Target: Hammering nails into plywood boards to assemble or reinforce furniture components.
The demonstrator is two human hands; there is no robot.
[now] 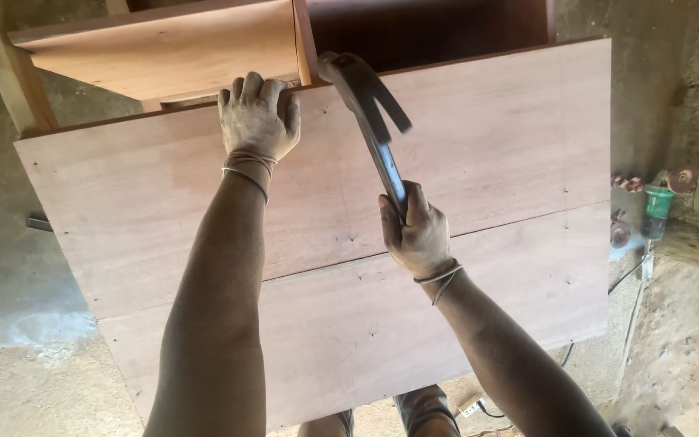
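Note:
My right hand (416,233) grips the handle of a claw hammer (368,105). The hammer's dark head is up at the far edge of a reddish plywood panel (495,146), near an upright divider (304,40) of the wooden cabinet below. My left hand (258,116) lies flat with fingers curled over that same far edge, a little left of the hammer head. A second plywood panel (349,324) lies nearer me, butted against the first along a seam. Thin bands circle both wrists.
The cabinet's open compartments (163,48) show beyond the panels. On the ground at the right stand a green-handled power tool (657,206) and small round parts (620,235), with a cable (633,279) trailing. My shoes (422,409) show below. The ground is rough concrete.

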